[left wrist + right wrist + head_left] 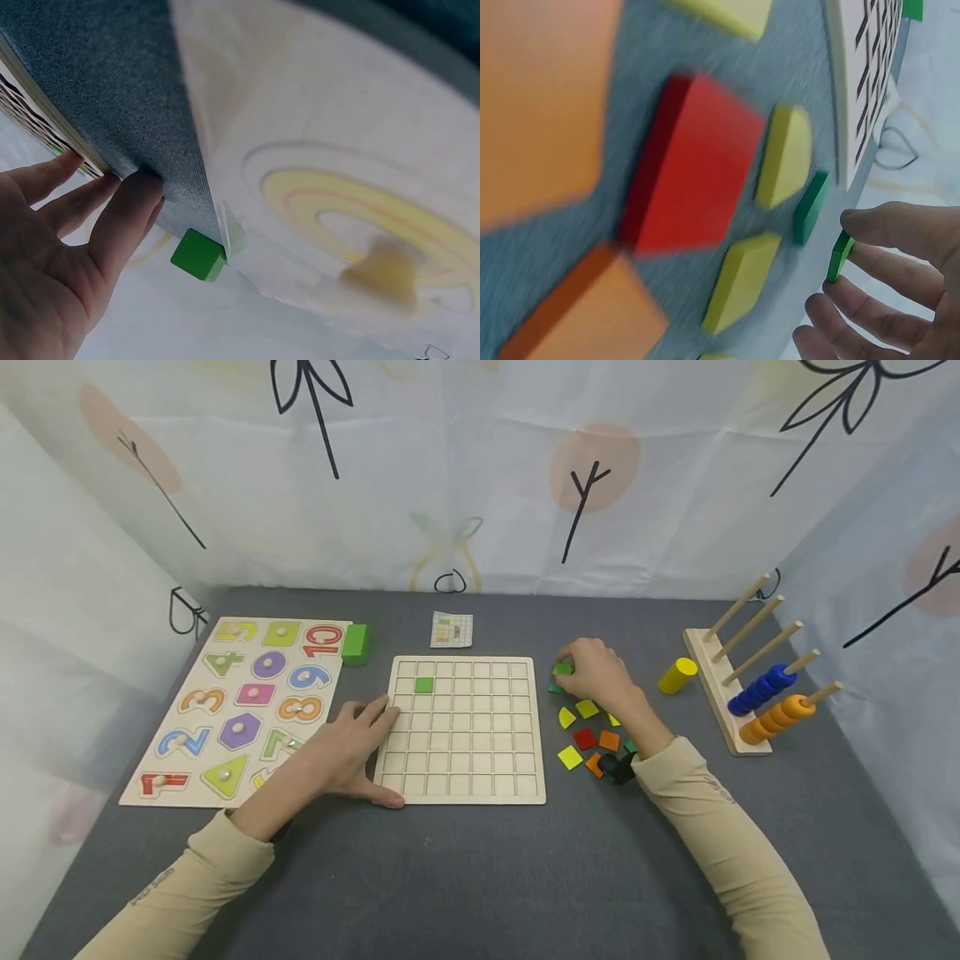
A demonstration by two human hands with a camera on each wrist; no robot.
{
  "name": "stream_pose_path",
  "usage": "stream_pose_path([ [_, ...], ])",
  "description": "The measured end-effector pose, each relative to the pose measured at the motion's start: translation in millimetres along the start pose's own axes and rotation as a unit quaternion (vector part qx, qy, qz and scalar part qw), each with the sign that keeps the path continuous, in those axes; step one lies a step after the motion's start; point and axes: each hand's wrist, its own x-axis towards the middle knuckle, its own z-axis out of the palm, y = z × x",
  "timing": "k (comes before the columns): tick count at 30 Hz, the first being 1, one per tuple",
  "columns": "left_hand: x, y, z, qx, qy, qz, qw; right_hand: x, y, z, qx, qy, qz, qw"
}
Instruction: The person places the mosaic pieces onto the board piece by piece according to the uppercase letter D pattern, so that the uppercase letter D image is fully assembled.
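Note:
A square wooden grid board lies in the middle of the table, with one green tile in a cell near its upper left. Along the board's left edge rests my left hand, fingers and thumb spread and touching the rim. In the right wrist view, my right hand pinches a small green tile between thumb and fingers. Below that hand, right of the board, lie loose tiles: yellow, red, orange, dark green and black ones.
A number-and-shape puzzle board lies at the left, a green block at its upper right corner. Behind the grid board is a small pattern card. At the right are a yellow cylinder and a peg stand with blue and orange beads.

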Motion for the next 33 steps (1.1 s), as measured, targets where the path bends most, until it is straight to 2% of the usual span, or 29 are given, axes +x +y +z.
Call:
stream_pose_path([
  [9,-1.1,-0.7,2.5,0.006,0.007,0.001,1.0,1.6,-28.3,14.3,0.011,0.002,-0.058,0.9982],
  [26,0.3,-1.6,0.8,0.012,0.013,0.004,0.9998,14.9,-83.3,37.5,0.005,-0.014,-0.11,0.9939],
  [33,-1.1,-1.0,0.4,0.004,0.003,0.0,1.0,25.4,-103.2,49.9,-0.021,-0.023,-0.122,0.992],
])
